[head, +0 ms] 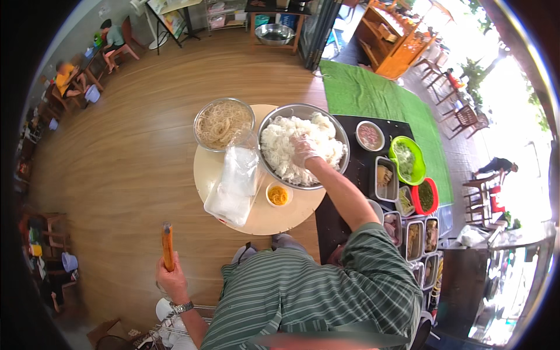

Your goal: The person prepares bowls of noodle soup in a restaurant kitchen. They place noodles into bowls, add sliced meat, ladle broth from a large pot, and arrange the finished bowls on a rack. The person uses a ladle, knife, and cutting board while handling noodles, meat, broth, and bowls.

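My right hand (304,151), in a thin clear glove, reaches into white rice noodles (280,144) that fill a large steel bowl (260,162). Its fingertips are sunk among the strands, so whether they grip any is hidden. Down at the left, away from the table, my left hand (172,275) holds an upright wooden handle (167,247) with a metal-capped end; the rest of that tool is out of sight. Beside the noodle bowl lie clear plastic bags (238,175) on a white tray (211,205). A small white bowl (279,204) contains yellow-orange strips.
A steel bowl of brownish thin noodles (223,124) shares the round table (205,175). On the black table (326,218) stand a bowl of pinkish food (369,135), a green basket (418,162), a red container (433,197) and several metal food pans (387,192). Two people sit far left.
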Tool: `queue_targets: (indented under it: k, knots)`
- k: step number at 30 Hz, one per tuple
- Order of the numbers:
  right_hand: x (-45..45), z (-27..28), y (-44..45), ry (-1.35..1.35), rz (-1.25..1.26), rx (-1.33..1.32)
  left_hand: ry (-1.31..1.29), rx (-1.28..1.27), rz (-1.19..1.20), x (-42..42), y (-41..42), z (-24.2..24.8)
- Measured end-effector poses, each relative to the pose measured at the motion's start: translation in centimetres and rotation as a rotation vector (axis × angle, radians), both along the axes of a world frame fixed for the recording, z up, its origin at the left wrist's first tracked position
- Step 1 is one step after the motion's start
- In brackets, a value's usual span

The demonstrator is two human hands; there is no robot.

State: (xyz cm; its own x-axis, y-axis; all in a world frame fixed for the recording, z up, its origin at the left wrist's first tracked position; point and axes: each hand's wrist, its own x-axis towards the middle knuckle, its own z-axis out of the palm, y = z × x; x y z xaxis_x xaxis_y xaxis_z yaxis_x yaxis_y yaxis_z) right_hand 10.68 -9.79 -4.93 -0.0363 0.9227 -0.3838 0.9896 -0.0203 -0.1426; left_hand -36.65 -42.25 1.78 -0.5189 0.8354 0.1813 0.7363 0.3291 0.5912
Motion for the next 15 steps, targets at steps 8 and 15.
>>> queue_targets:
  k: [8,15]
  knots:
    - [3.0,18.5,0.2,0.132,0.274,0.103,0.044,0.195,-0.131,3.2,4.1,2.8]
    - [2.2,31.5,-2.4,0.264,0.163,0.369,-0.707,0.475,-0.361,2.9,10.4,9.7]
